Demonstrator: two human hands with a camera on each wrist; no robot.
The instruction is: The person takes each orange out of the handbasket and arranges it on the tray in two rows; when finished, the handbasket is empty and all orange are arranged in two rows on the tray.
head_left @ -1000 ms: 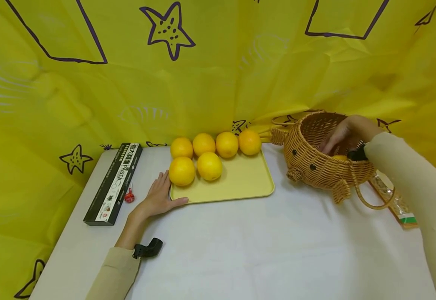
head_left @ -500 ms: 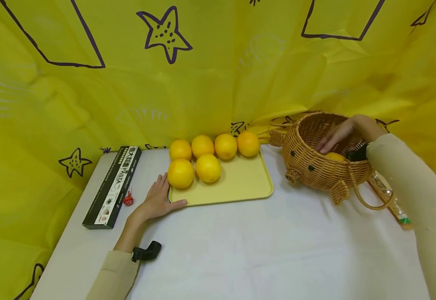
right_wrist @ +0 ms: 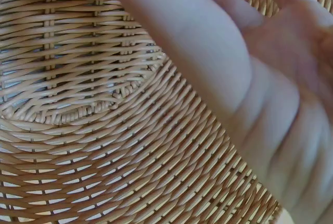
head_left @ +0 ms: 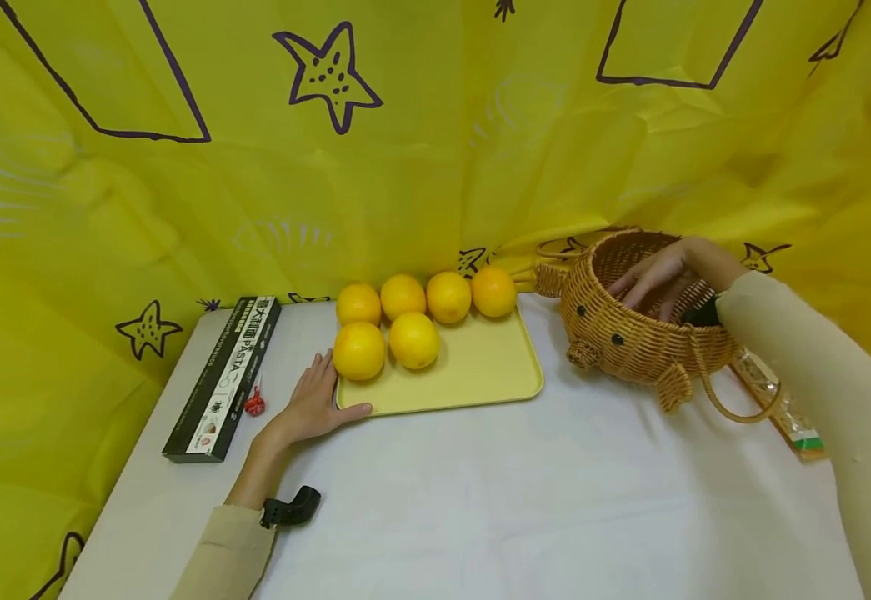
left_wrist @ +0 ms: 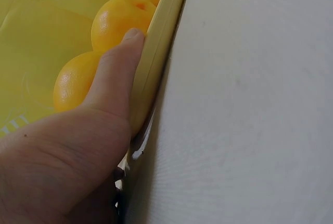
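Observation:
My left hand (head_left: pixel 315 404) rests with straight fingers against the left end of a pale yellow tray (head_left: pixel 480 379), thumb along its front rim. Several oranges (head_left: pixel 414 340) sit on the tray, at its left and along the back. In the left wrist view, the thumb (left_wrist: pixel 117 73) lies beside the tray's edge. My right hand (head_left: pixel 660 271) reaches over the rim into a pig-shaped wicker basket (head_left: pixel 630 346). In the right wrist view, its palm (right_wrist: pixel 281 83) is bare and the fingers extend loosely above the woven wall; the fingertips are out of frame. No orange shows inside the basket.
A black and white pasta box (head_left: pixel 221 379) lies at the left, with a red lollipop (head_left: pixel 255 403) beside it. A clear-wrapped packet (head_left: pixel 776 400) lies right of the basket, partly under the sleeve. A yellow patterned cloth (head_left: pixel 405 183) hangs behind the table.
The orange seen by my right hand at the basket's rim has dropped from sight. That hand has shifted slightly left, its fingers more spread. My left hand stays by the tray.

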